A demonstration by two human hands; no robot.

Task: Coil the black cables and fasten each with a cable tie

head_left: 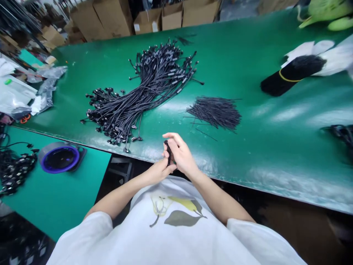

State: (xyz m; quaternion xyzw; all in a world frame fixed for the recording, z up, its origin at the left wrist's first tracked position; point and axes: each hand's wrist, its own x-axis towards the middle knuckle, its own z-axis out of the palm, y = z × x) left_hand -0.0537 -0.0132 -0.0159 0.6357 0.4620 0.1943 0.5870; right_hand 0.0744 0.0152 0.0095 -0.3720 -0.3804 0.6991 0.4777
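"What fills the scene?"

"A long workbench with a glossy green top [275,147] runs at a slant in front of the person wearing the head camera. Cardboard boxes [116,18] stand along its far side, and a lower teal table [55,206] sits beyond its near left edge."

"What lies on the green top?"

"The largest thing is a heap of black cables [138,99], fanned out left of centre, with small connectors at their ends. Just to its right is a smaller pile of thin black strands [215,112]. Farther right, a thick black bundle [286,77] tied with a yellow band rests on white material [336,55]. Clear plastic bags [16,95] crowd the left end, near orange-handled scissors [24,119]."

"And on the teal table?"

"A tangle of black connectors [16,173] lies beside a round grey roll with a purple rim [59,158]."

"Where are the hands?"

"They are together at the bench's near edge, above a white T-shirt [165,224] printed with a pear. The left hand [157,172] and right hand [180,154] are both closed on a short black piece [168,152], held upright between them. The fingers hide most of it, so its exact form cannot be made out."
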